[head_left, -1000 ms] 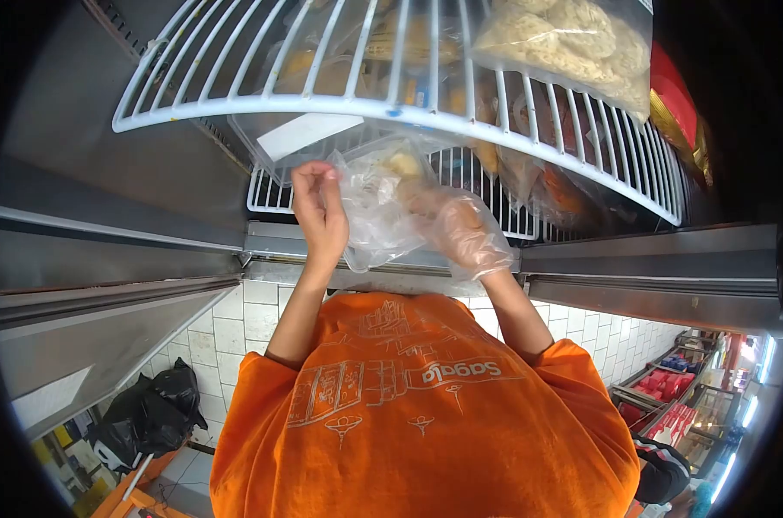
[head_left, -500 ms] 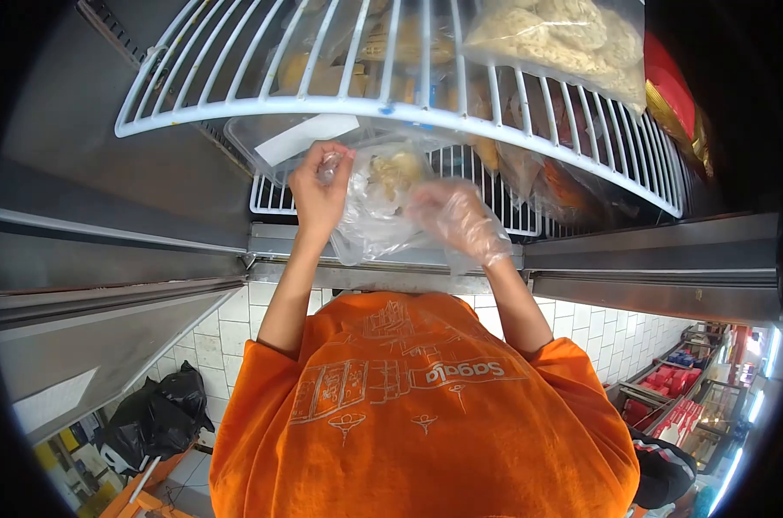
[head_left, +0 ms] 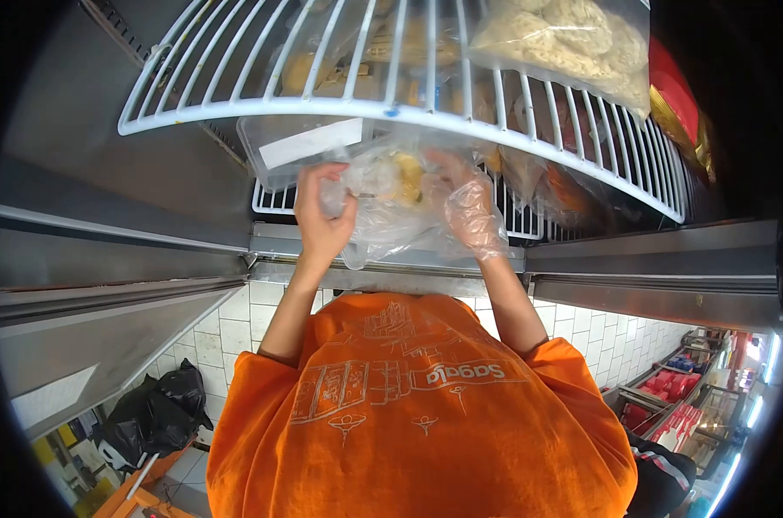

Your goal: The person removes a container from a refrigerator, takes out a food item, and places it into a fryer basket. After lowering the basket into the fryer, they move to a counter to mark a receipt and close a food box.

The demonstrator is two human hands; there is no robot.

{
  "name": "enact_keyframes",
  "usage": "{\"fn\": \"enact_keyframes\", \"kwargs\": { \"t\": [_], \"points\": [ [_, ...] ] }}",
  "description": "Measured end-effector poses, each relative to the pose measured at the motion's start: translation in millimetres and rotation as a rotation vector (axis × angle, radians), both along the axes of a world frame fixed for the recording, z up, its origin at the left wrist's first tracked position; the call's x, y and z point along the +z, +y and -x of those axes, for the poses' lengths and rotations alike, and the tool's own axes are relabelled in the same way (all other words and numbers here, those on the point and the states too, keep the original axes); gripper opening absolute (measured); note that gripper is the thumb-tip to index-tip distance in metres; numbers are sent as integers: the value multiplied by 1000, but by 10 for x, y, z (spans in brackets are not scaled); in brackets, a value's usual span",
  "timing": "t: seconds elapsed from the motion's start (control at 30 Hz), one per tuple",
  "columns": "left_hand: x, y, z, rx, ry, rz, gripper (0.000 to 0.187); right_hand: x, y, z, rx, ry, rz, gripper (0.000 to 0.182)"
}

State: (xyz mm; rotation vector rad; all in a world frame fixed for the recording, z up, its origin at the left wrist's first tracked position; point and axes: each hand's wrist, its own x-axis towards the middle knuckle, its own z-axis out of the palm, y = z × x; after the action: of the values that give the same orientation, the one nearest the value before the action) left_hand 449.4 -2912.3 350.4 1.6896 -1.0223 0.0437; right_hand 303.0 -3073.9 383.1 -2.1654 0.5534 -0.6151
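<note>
A clear plastic bag [head_left: 383, 226] with pale yellow food [head_left: 406, 177] in it lies between my hands, below the upper shelf. My bare left hand [head_left: 324, 216] is curled round the bag's left edge, a fold of plastic between thumb and fingers. A loose clear plastic glove covers my right hand [head_left: 469, 207], which is at the bag's right edge with bent fingers; the fingertips are slightly blurred. Behind my left hand is a clear plastic container [head_left: 266, 138] with a white label [head_left: 310, 143].
Overhead, a white wire shelf [head_left: 262, 108] bears a bag of pale dough-like pieces [head_left: 564, 39] and a red and gold packet [head_left: 672, 95]. More bagged food [head_left: 555, 186] sits below on the right. Metal frame edges [head_left: 642, 255] flank my arms. Black bags [head_left: 158, 414] are behind me.
My right hand has moved up and right, and my left hand slightly down. The bag is spread wider, with more of the yellow food showing.
</note>
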Motion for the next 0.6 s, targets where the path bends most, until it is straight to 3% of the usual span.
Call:
{"fn": "enact_keyframes", "kwargs": {
  "t": [0.03, 0.13, 0.27, 0.37, 0.43, 0.47, 0.53, 0.6],
  "points": [
    [-74, 13, 7, 70, 181, 233, 40, -4, 17, -5, 20, -61, 48, 45],
    [-141, 68, 89, 180, 132, 310, 40, 83, 153, -91, 135, 6, 169, 30],
    [-155, 129, 284, 284, 181, 358, 49, -70, 226, -300, 160, 134, 465, 31],
    [-136, 184, 396, 334, 172, 210, 63, 68, 133, -479, 318, -58, 494, 31],
    [-176, 220, 455, 313, 451, 209, 67, 187, 101, -558, 394, 314, 17, 28],
    [-178, 237, 480, 322, 452, 211, 67, 149, 100, -560, 403, 316, 17, 28],
    [-151, 270, 516, 308, 878, 237, 64, -63, 75, -515, 437, 108, -199, 28],
    [-71, 275, 500, 335, 894, 208, 63, -308, 2, -454, 464, -97, -413, 29]
  ]
}}
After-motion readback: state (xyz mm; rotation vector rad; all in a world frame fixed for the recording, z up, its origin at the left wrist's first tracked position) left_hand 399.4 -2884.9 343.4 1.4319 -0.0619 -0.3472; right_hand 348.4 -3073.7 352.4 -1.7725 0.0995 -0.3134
